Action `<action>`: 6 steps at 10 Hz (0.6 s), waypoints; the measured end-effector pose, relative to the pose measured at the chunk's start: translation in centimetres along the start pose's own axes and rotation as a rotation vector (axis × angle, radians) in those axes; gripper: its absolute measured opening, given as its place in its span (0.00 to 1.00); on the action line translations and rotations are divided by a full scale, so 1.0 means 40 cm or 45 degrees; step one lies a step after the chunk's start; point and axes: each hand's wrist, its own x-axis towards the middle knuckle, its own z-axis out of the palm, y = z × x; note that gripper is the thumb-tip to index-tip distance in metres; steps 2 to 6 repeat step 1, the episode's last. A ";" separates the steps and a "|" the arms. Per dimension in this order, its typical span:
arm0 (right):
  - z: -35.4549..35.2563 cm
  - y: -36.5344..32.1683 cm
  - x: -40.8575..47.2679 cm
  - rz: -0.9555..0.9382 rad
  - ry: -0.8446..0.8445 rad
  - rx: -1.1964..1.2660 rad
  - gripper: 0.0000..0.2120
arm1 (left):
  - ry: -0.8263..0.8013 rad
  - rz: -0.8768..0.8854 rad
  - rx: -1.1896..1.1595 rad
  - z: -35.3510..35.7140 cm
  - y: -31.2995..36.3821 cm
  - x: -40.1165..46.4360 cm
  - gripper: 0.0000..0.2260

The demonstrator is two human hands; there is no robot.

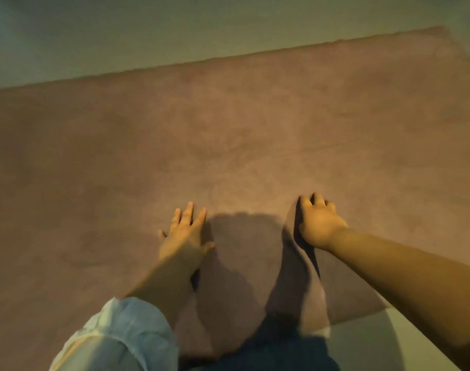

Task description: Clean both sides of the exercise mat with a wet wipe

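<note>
While flat, mat [255,124] lengthwise L–R.

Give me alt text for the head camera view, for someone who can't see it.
A person's two hands work on a brownish exercise mat spread on a pale floor. The left hand presses flat, fingers straight; the right hand grips a raised fold of mat.

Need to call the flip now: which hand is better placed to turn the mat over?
Probably right: the right hand already grips a raised fold of the mat, while the left hand lies flat on it.
</note>
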 end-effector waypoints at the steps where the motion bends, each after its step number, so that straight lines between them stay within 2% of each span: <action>1: 0.043 -0.090 -0.072 -0.151 -0.218 -0.017 0.21 | -0.182 -0.053 -0.044 0.014 -0.076 -0.101 0.35; 6: 0.043 -0.090 -0.072 -0.151 -0.218 -0.017 0.21 | -0.182 -0.053 -0.044 0.014 -0.076 -0.101 0.35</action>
